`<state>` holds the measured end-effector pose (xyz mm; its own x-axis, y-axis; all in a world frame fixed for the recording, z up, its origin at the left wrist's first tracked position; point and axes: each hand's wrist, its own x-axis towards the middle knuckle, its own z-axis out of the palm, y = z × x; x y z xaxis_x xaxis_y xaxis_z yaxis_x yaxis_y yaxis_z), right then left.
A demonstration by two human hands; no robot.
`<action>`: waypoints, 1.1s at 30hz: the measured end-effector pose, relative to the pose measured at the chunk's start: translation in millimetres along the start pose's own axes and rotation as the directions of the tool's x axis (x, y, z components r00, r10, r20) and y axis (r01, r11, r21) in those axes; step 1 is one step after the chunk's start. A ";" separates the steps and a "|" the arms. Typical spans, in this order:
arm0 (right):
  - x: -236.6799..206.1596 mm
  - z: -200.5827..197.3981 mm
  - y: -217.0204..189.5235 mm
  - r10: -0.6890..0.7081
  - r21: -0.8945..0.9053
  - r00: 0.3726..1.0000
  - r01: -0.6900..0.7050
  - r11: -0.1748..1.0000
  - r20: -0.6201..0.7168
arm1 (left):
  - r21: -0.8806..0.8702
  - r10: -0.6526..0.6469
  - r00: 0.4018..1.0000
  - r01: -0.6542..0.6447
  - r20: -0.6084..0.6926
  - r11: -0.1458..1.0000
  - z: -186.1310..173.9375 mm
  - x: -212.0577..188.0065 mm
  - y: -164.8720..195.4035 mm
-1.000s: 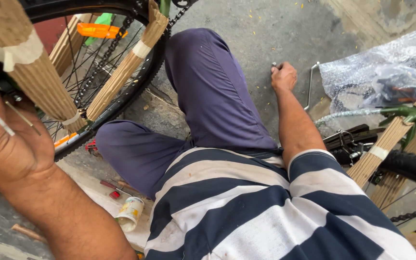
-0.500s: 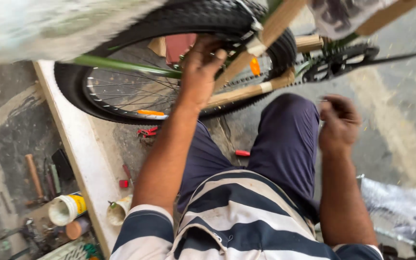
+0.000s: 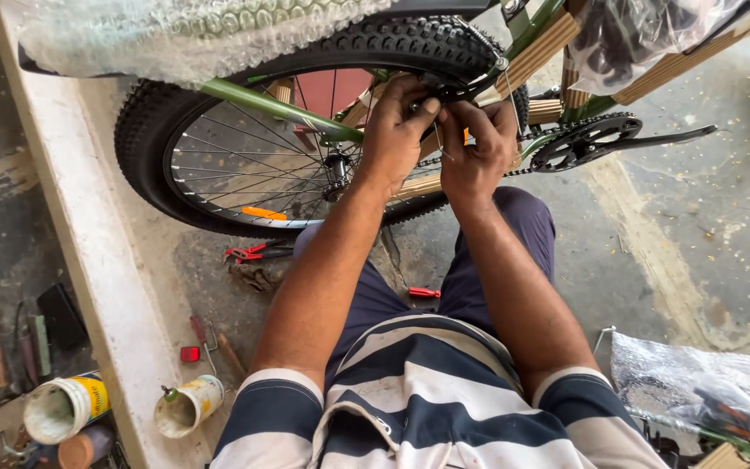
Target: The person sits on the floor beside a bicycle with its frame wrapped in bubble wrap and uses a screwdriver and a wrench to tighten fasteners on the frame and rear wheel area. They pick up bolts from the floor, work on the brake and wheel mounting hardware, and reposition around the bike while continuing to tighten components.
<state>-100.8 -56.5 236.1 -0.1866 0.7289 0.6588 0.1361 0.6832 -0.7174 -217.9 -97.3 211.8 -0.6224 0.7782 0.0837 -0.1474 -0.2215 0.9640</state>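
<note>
- Left hand (image 3: pixel 397 130) and right hand (image 3: pixel 477 148) pinch a thin cable (image 3: pixel 438 142) at the rear wheel (image 3: pixel 305 130), fingers closed.
- Risk: cable could slip (spokes close by).

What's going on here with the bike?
A person in a striped shirt has both hands up at a green bicycle's rear wheel. The left hand and right hand pinch a small black part by the tyre, beside a thin cable. Cardboard wraps the frame, bubble wrap lies above, and red-handled pliers lie on the floor.
</note>
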 end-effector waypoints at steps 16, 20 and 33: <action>-10.3 15.9 11.5 0.048 0.019 0.998 -0.047 0.999 -0.042 | 0.017 -0.077 0.997 0.077 0.007 0.997 1.4 -3.4 11.8; -34.0 -2.5 20.8 0.153 0.260 0.988 -0.154 0.953 0.024 | 0.059 -0.082 0.997 0.081 0.000 0.995 1.2 -4.6 15.8; -67.0 -83.4 21.8 0.630 0.605 0.505 -0.793 0.069 0.590 | 0.108 -0.110 0.994 0.111 -0.018 0.988 2.0 -8.3 18.4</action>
<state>-4.2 -86.7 195.3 -0.5825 0.7724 -0.2533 -0.4314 -0.5579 -0.7090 -213.9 -106.6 229.4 -0.6162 0.7871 -0.0273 -0.1320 -0.0690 0.9888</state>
